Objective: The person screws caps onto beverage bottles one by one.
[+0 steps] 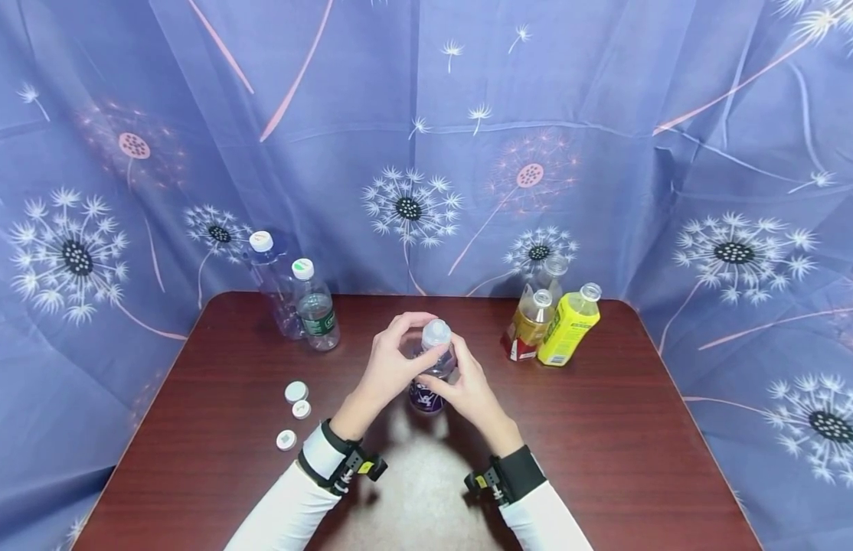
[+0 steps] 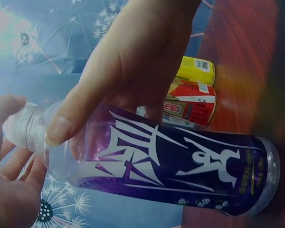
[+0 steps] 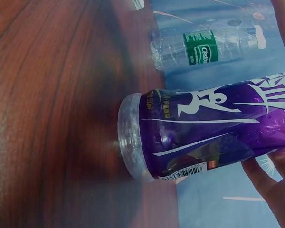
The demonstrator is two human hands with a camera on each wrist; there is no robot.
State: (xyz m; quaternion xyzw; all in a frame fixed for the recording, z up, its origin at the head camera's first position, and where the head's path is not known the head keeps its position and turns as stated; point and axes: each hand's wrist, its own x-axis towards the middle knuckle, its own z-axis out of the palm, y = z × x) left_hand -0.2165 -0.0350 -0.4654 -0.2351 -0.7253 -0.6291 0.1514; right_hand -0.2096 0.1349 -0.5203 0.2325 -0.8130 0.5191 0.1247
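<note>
A purple-labelled plastic bottle (image 1: 426, 396) with a translucent cap (image 1: 436, 332) is upright near the table's middle, between both hands. My left hand (image 1: 390, 366) has its thumb and fingers around the cap at the top. My right hand (image 1: 473, 386) grips the bottle's upper body just below, its thumb across the front in the left wrist view. White lettering and a figure show on the purple label (image 2: 180, 161). In the right wrist view the clear bottle base (image 3: 131, 137) is close to the tabletop; whether it touches cannot be told.
Left of the hands lie three white caps (image 1: 296, 392). Behind them stand a green-labelled clear bottle (image 1: 318, 317) and a bluish bottle (image 1: 271, 283), both white-capped. At the back right are a yellow bottle (image 1: 570, 329), a red-and-gold-labelled bottle (image 1: 527, 329) and a clear bottle (image 1: 554, 274). A blue curtain (image 1: 413, 92) hangs behind.
</note>
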